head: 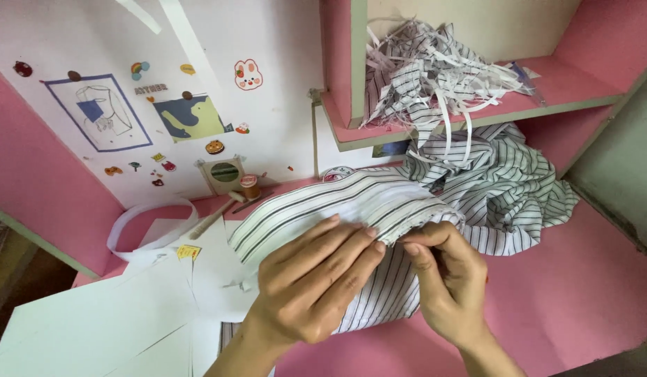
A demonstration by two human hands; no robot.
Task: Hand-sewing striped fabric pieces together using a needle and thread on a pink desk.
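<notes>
two hands meet on a folded piece of striped fabric [351, 202] in the middle of the pink bench [582, 293]. my left hand [313, 279] lies flat over the near part of the fold, fingers stretched and pressing the cloth down; its grip is not closed on anything, only resting. my right hand [445, 276] has its fingertips pinched together on the fabric's edge, just beside the left fingertips.

as i judge it, the piece is already folded into a long band and the work is somewhere in the middle: the edge under the pinch is being handled, while a loose heap of the same striped cloth [505, 181] lies behind, still crumpled. the band's long axis runs from lower left to upper right, and its stripes follow that line.

on the shelf [547, 105] above sits a tangle of cut strips [435, 70]. to the left lie white paper sheets [93, 321], a spool of brown thread [250, 186] and a white band loop [152, 227].
</notes>
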